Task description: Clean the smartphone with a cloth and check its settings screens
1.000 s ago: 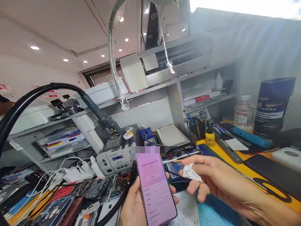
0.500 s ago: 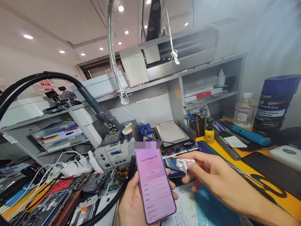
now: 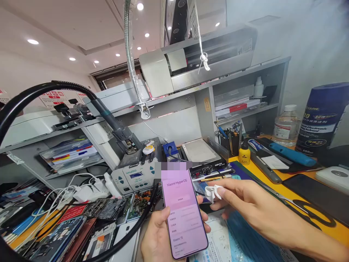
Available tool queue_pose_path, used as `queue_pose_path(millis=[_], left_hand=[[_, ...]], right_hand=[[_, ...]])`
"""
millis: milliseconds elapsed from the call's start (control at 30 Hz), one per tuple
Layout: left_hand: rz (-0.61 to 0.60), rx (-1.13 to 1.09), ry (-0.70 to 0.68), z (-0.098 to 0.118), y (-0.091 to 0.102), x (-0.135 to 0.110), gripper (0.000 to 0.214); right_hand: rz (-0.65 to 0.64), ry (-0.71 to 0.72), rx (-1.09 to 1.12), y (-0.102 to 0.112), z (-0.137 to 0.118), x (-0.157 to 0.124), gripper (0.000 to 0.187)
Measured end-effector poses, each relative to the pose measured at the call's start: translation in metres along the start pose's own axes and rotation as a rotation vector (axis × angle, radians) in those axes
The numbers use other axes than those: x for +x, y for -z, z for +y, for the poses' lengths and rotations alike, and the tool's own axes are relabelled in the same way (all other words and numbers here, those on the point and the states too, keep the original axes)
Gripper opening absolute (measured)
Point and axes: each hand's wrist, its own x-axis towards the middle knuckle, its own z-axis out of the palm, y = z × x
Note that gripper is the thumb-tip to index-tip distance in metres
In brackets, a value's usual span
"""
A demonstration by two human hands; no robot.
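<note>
A smartphone (image 3: 185, 214) with a lit pink screen reading "Xiaomi HyperOS" stands tilted up towards me. My left hand (image 3: 156, 233) is wrapped round its lower half, thumb along the left edge and fingertips showing at the right edge. To the right of the phone, my right hand (image 3: 242, 202) pinches a crumpled white tissue (image 3: 212, 193) between thumb and fingers. The tissue is apart from the screen. Under the hands lies a blue work mat (image 3: 248, 236) with a printed white sheet (image 3: 216, 233) on it.
Phone parts and boards (image 3: 100, 211) crowd the left, beside a hot-air station (image 3: 137, 176). A black hose (image 3: 148, 214) curves close to my left hand. Scissors (image 3: 308, 211), a yellow bottle (image 3: 244, 154) and a dark phone (image 3: 313, 194) lie to the right. A heating plate (image 3: 203, 151) stands behind.
The phone and my left hand have shifted slightly right in view. My left thumb now rests on the phone's edge. My right hand still pinches the tissue, and the view has moved a little.
</note>
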Motion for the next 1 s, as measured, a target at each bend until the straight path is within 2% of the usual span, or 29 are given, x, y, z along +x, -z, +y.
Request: queue_pose_path(millis=[133, 300, 433, 633, 1000], left_hand=[[-0.043, -0.024, -0.028, -0.002, 0.005, 0.001, 0.059], [-0.061, -0.025, -0.037, -0.003, 0.007, 0.002, 0.060], [-0.036, -0.037, -0.030, -0.004, 0.006, 0.002, 0.060], [0.022, -0.001, -0.019, -0.002, 0.004, 0.000, 0.061], [0.047, 0.008, -0.063, -0.001, 0.000, 0.001, 0.057]], right_hand=[[0.007, 0.014, -0.079, -0.001, -0.002, 0.000, 0.033], [0.064, -0.013, -0.043, 0.000, 0.000, 0.003, 0.030], [0.082, -0.079, 0.040, 0.002, 0.005, 0.005, 0.027], [0.051, -0.124, 0.281, 0.003, 0.007, 0.003, 0.022], [0.081, -0.155, 0.250, 0.003, 0.000, 0.007, 0.022]])
